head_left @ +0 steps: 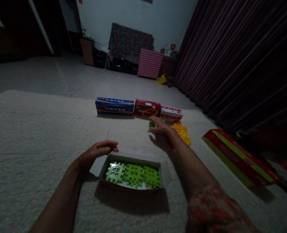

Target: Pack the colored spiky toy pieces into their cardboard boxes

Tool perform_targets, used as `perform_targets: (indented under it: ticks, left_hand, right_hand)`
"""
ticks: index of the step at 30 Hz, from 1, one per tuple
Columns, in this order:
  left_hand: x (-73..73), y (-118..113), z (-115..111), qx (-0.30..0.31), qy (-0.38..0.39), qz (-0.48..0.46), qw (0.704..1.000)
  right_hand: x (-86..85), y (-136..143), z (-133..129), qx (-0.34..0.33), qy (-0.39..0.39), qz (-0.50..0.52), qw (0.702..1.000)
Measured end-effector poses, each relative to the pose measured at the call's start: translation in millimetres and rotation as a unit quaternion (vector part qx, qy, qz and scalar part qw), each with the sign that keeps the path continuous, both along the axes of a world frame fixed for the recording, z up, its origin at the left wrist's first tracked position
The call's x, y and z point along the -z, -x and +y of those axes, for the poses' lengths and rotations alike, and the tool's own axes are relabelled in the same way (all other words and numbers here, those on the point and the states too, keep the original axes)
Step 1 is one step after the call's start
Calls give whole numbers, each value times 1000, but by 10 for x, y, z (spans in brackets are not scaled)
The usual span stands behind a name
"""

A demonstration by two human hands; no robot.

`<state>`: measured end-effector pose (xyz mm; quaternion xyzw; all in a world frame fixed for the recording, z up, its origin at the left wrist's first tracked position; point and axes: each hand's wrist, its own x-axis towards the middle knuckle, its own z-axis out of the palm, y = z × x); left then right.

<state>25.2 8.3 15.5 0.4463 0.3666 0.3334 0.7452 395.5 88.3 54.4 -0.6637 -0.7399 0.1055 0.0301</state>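
An open box (131,186) with its flaps folded out lies in front of me, holding green interlocking pieces (134,174) with window shapes. My left hand (98,151) rests by the box's back left corner, fingers extended over the flap and holding nothing. Farther off to the right, my right hand (160,125) has its fingers around a green piece (151,123) above the mat. Yellow pieces (182,133) lie just right of that hand. Something red is partly hidden beneath my right forearm.
A blue box (114,106), a red box (147,108) and a white-and-red box (171,113) form a row behind my right hand. On the right lies a large red and green box (240,157). A pale mat (48,136) covers the floor.
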Motion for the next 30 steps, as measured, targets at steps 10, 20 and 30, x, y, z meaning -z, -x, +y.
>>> perform_targets:
  ticks: [10,20,30]
  left_hand:
    - [-45,-3,2,10,0,11,1000]
    - [-76,-18,-1,8,-6,15,1000]
    - [-30,2,2,3,-11,19,1000]
  right_hand:
    - [70,4,91,17,15,-14,1000]
    - [112,-3,-33,11,-3,-10,1000]
    - [86,-103,146,-19,48,0,999]
